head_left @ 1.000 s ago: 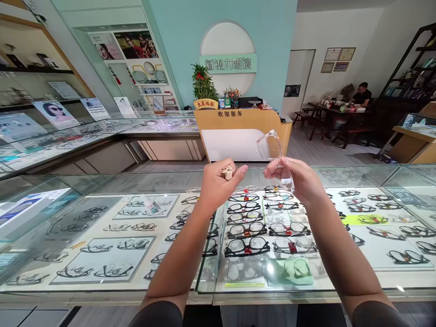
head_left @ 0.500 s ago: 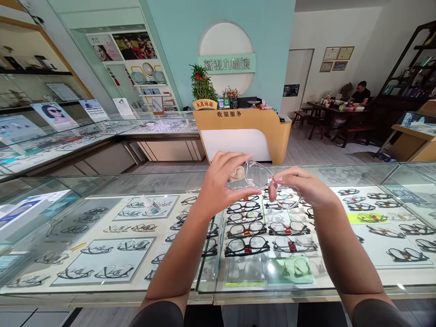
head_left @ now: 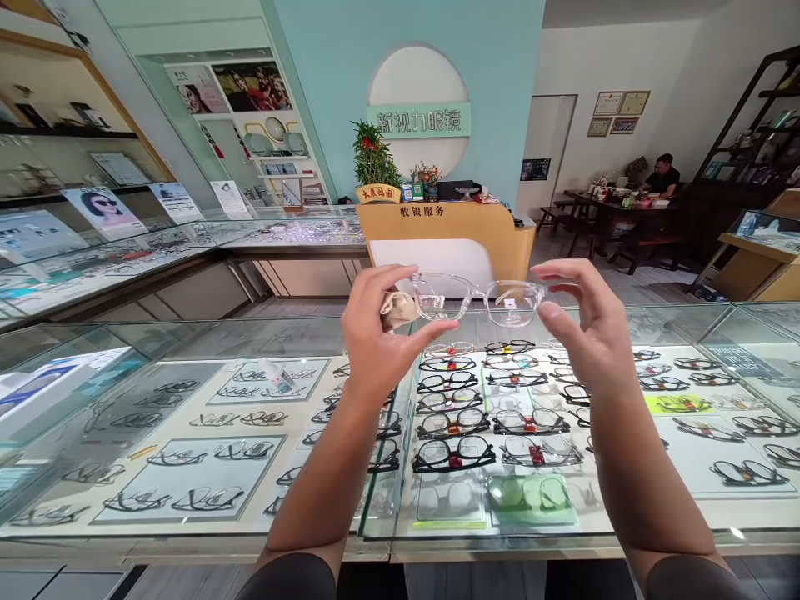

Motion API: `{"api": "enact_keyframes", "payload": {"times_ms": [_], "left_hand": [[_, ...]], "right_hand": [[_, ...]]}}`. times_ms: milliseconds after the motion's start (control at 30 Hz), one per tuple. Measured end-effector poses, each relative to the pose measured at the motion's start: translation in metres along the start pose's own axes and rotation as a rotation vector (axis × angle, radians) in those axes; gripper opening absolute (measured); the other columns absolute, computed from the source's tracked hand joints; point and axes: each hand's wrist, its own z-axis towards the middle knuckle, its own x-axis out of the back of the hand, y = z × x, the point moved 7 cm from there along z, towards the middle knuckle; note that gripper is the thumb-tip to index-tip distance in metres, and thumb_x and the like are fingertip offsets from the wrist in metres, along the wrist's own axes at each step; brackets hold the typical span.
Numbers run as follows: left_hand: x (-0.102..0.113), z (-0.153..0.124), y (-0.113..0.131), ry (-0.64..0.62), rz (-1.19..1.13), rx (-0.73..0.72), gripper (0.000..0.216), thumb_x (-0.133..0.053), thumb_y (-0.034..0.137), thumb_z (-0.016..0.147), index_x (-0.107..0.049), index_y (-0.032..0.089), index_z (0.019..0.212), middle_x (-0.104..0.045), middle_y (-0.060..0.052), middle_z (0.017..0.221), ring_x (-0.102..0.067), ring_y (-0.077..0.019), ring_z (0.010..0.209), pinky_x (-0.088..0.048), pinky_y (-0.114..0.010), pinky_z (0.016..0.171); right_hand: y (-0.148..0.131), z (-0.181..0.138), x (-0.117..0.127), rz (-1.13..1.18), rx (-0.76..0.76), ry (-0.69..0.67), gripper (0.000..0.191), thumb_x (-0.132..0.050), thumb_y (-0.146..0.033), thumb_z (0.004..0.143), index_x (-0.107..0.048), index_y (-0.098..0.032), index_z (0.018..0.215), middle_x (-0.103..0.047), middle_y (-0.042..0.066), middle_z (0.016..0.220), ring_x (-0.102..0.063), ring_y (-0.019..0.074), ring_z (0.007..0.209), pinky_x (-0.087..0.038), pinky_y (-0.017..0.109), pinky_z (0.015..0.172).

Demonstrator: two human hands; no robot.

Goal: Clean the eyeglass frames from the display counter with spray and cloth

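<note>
Clear-framed eyeglasses are held up above the glass counter, their front spread level between my hands. My left hand grips their left end, index finger at the top corner and thumb below the left lens. A bunched beige cloth is tucked in that same hand, beside the left lens. My right hand is curved around the right end, with finger and thumb at the corner of the frame. Small white marks show on both lenses. Below, inside the case, lie rows of dark-rimmed glasses.
The glass display counter spans the front, with more frames on both sides. A small bottle stands on the left part. Beyond is a wooden cashier desk with a potted plant. A person sits at a table at the far right.
The eyeglasses have turned from a tilted angle to level and moved up slightly. My right hand has shifted up and right to their outer end; my left hand has moved left.
</note>
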Motion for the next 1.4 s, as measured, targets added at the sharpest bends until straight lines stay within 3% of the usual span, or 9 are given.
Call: {"api": "enact_keyframes", "payload": {"times_ms": [167, 500, 800, 1400], "left_hand": [[0.005, -0.003, -0.005, 0.1, 0.014, 0.145, 0.068, -0.1, 0.053, 0.068, -0.073, 0.026, 0.124, -0.072, -0.005, 0.115, -0.067, -0.0226, 0.097, -0.055, -0.038, 0.087], [-0.003, -0.01, 0.0, 0.062, -0.034, 0.308, 0.063, -0.098, 0.053, 0.072, -0.076, 0.026, 0.124, -0.071, -0.004, 0.11, -0.067, -0.022, 0.096, -0.055, -0.035, 0.083], [-0.008, -0.012, -0.005, 0.01, -0.11, 0.413, 0.063, -0.097, 0.052, 0.074, -0.078, 0.026, 0.128, -0.074, -0.005, 0.114, -0.07, -0.0216, 0.096, -0.058, -0.038, 0.089], [-0.008, -0.011, -0.007, 0.006, -0.126, 0.421, 0.057, -0.097, 0.05, 0.074, -0.08, 0.028, 0.124, -0.076, -0.005, 0.114, -0.072, -0.0233, 0.1, -0.058, -0.039, 0.089]], "right_hand": [[-0.014, -0.005, -0.005, -0.181, 0.108, -0.002, 0.055, -0.082, -0.048, 0.09, -0.065, -0.031, 0.139, -0.072, 0.009, 0.133, -0.069, 0.0313, 0.121, -0.057, 0.049, 0.102], [-0.01, -0.006, -0.003, -0.255, 0.071, 0.064, 0.05, -0.083, -0.053, 0.091, -0.069, -0.031, 0.133, -0.076, 0.007, 0.117, -0.071, 0.0292, 0.107, -0.057, 0.047, 0.094], [-0.003, -0.007, 0.0, -0.246, 0.003, 0.101, 0.053, -0.084, -0.058, 0.09, -0.071, -0.029, 0.132, -0.077, 0.008, 0.115, -0.072, 0.0286, 0.104, -0.057, 0.047, 0.093], [-0.01, -0.008, -0.002, -0.246, 0.027, 0.1, 0.048, -0.083, -0.052, 0.092, -0.071, -0.031, 0.134, -0.077, 0.007, 0.118, -0.071, 0.0277, 0.103, -0.059, 0.047, 0.092]]}}
